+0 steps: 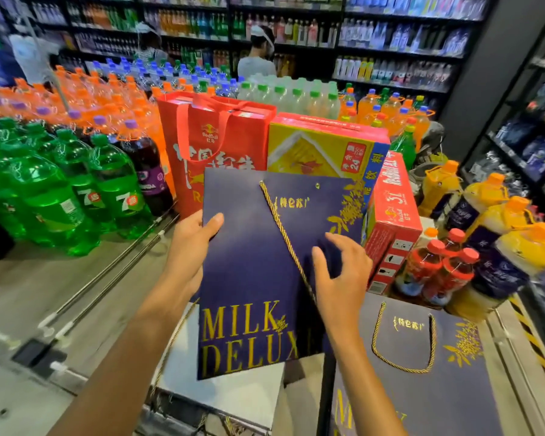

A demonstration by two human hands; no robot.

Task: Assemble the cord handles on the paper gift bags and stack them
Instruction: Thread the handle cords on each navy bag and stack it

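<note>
- Left hand (192, 243): clamped on the left edge of the held navy gift bag (249, 269), thumb on the printed front, fingers behind
- Right hand (340, 272): fingers apart and gently curved over the right half of the bag front, gripping nothing; whether the fingertips touch the paper cannot be told
- Held navy gift bag: folded flat and raised at the centre of the scene, top edge far, gold "MILK" lettering on its near part
- Gold cord (283, 234): one end at the top edge of the held bag, left of centre; it runs diagonally near and right across the front and passes just left of the right thumb
- Second navy bag (422, 398): lies flat at near right, its gold cord handle (405, 369) looped on the upper face
- Red Bull gift bag (214, 146): red, upright, just beyond the held bag on the left
- Yellow Red Bull carton (321, 146): beside the red bag, to its right; a red Red Bull carton (394, 215) stands nearer, right of the held bag
- Green 7-Up bottles (60, 190): massed on the floor at left
- Orange-capped juice bottles (485, 209): at right, with red-capped bottles (438, 272) just nearer
- Drink shelves (390, 42): line the far wall
</note>
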